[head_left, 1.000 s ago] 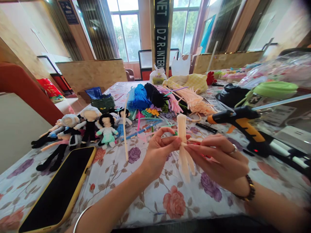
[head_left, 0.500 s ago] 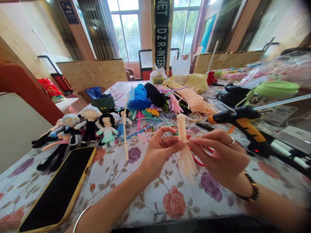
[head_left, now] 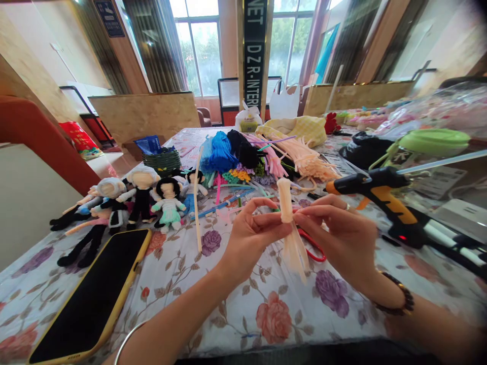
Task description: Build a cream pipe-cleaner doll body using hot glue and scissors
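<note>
A cream fibre bundle (head_left: 284, 200) stands upright in front of me, solid at the top and fanning into loose strands below. My left hand (head_left: 249, 235) pinches it around the middle from the left. My right hand (head_left: 338, 233) has its thumb and fingertips pressed together at the bundle's right side; whatever they grip is too small to make out. Behind and below my right fingers lies a red loop-shaped handle (head_left: 315, 249) on the flowered tablecloth (head_left: 228, 324).
A black and orange glue gun (head_left: 391, 197) lies at the right. Small dolls (head_left: 140, 195) and a yellow-cased phone (head_left: 95, 289) are at the left. Blue (head_left: 220, 152) and peach pipe cleaners (head_left: 312, 159) lie farther back. A cream strip (head_left: 196, 203) stands left of my hands.
My right hand has shifted slightly and its fingers have bunched closer at the bundle. More of the red handle shows. My left hand keeps its grip.
</note>
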Tool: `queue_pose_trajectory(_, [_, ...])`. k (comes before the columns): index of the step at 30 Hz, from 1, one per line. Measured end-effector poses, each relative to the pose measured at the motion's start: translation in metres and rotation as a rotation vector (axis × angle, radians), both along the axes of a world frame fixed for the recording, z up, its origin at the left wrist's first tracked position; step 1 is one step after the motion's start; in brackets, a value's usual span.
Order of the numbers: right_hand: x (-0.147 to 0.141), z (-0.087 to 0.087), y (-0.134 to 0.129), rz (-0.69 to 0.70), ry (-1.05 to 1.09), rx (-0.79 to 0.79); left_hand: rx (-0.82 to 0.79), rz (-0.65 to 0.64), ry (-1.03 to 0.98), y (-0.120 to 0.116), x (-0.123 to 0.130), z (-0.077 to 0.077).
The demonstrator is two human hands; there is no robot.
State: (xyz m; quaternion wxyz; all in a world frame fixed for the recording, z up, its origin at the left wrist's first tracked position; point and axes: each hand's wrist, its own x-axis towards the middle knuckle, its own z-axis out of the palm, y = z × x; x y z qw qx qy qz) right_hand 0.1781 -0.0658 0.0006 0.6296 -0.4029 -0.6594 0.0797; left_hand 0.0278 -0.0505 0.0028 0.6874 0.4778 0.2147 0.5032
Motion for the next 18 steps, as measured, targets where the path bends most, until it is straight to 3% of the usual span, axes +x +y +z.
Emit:
queue_pose_trajectory(11, [-0.0006,0.0000,0.0025,0.061,0.038,-0.078,0.005,0.075,0.054,-0.0006,-0.0001,0.0024])
queue_pose_trajectory(18, [0.0013,0.0024,0.0057,0.251,0.128,-0.218,0.016,0.083,0.026,0.0018,0.0006,-0.0005])
